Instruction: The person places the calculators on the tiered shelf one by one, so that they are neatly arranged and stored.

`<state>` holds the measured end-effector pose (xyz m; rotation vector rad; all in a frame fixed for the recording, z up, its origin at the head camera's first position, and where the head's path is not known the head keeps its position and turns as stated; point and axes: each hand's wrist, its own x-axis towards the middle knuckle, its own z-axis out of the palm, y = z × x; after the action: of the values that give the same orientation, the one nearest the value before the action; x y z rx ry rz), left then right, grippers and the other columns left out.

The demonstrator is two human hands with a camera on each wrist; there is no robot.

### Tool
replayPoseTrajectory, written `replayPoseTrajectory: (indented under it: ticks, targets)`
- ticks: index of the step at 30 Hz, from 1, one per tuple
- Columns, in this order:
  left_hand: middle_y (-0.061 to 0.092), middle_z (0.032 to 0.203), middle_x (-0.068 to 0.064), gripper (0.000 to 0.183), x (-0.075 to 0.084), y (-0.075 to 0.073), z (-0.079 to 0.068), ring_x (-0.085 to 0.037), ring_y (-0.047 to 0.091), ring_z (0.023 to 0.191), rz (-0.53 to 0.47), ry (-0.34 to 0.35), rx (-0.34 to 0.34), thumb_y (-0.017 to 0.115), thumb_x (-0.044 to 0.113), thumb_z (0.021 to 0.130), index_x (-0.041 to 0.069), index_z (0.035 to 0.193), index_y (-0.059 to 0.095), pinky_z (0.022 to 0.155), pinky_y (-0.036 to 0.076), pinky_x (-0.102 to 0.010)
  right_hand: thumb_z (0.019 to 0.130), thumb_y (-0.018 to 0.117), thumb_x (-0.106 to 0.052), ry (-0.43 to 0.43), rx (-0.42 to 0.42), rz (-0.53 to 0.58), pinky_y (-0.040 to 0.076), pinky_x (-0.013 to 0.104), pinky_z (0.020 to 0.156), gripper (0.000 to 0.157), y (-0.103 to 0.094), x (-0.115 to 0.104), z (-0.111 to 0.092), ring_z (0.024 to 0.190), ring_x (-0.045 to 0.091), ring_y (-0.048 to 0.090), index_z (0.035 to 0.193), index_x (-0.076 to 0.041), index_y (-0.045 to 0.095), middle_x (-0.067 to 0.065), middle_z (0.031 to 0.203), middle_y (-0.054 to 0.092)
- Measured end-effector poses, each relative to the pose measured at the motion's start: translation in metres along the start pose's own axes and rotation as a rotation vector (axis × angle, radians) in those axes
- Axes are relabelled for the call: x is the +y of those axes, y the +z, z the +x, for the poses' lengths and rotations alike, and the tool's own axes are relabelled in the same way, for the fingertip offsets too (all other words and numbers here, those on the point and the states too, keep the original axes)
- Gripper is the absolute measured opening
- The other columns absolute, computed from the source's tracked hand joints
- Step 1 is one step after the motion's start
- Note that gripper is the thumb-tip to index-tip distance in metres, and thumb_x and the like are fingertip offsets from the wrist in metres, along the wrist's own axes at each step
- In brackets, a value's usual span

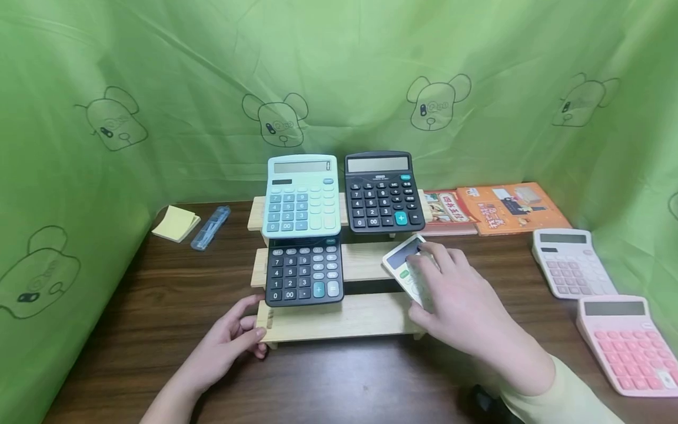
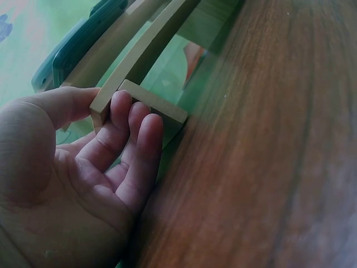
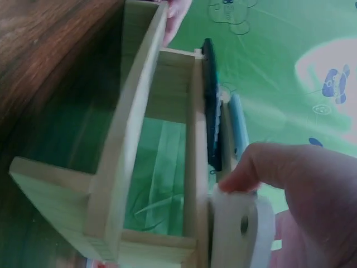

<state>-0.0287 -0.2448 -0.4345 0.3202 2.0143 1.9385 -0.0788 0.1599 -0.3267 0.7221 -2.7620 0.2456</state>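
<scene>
A stepped wooden rack [image 1: 365, 315] stands in the middle of the table. My left hand [image 1: 230, 335] grips the left end of its lowest step; the left wrist view shows thumb and fingers around the wooden edge [image 2: 103, 106]. Tilted over the right part of the middle step is a white calculator [image 1: 398, 259], held by my right hand [image 1: 461, 300], which covers much of its keypad. In the right wrist view, the white calculator [image 3: 237, 229] is edge-on beside the step. A mint calculator [image 1: 302, 203] and a black calculator [image 1: 384, 194] lean on the top step; another black calculator [image 1: 304, 274] is on the middle one.
A white calculator with pale pink keys [image 1: 572, 265] and a pink calculator [image 1: 625, 347] lie at the right. Behind the rack's right side are an orange book [image 1: 516, 206] and a red book [image 1: 450, 212]. Yellow sticky notes [image 1: 176, 224] and a blue plastic item [image 1: 210, 228] lie left.
</scene>
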Motion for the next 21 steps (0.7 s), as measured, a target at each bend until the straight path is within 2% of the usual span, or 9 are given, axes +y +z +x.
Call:
replayPoseTrajectory:
  ticks: [3, 10, 16, 21]
  targets:
    - [0.063, 0.101, -0.027, 0.055, -0.0005, 0.0002, 0.0005, -0.027, 0.065, 0.076, 0.002, 0.000, -0.001, 0.053, 0.010, 0.100, 0.010, 0.147, 0.025, 0.069, 0.058, -0.045, 0.069, 0.071, -0.037, -0.013, 0.002, -0.007, 0.052, 0.050, 0.073, 0.066, 0.0023, 0.0006, 0.0002, 0.113, 0.034, 0.045, 0.128, -0.012, 0.055, 0.012, 0.132, 0.047]
    - [0.063, 0.101, -0.026, 0.055, 0.0008, 0.0007, 0.0014, -0.027, 0.065, 0.077, 0.003, -0.021, -0.002, 0.054, 0.012, 0.100, 0.011, 0.147, 0.025, 0.069, 0.058, -0.045, 0.074, 0.069, -0.038, -0.080, 0.024, 0.033, 0.048, 0.049, 0.086, 0.067, 0.0055, 0.0026, 0.0004, 0.120, 0.033, 0.041, 0.134, -0.013, 0.055, 0.012, 0.137, 0.046]
    - [0.063, 0.099, -0.027, 0.054, 0.0018, 0.0013, 0.0010, -0.028, 0.065, 0.075, 0.006, 0.030, -0.006, 0.052, 0.007, 0.100, 0.007, 0.147, 0.025, 0.067, 0.058, -0.045, 0.075, 0.069, -0.041, -0.094, 0.045, 0.051, 0.053, 0.044, 0.073, 0.065, 0.0064, 0.0049, 0.0009, 0.118, 0.032, 0.041, 0.134, -0.017, 0.058, 0.011, 0.135, 0.044]
    - [0.062, 0.099, -0.029, 0.054, 0.0032, 0.0030, 0.0009, -0.028, 0.065, 0.075, 0.009, 0.021, -0.002, 0.053, 0.007, 0.100, 0.007, 0.146, 0.025, 0.067, 0.058, -0.045, 0.076, 0.070, -0.046, -0.078, 0.033, 0.039, 0.054, 0.044, 0.067, 0.067, 0.0073, 0.0042, 0.0012, 0.117, 0.031, 0.042, 0.137, -0.020, 0.056, 0.010, 0.133, 0.045]
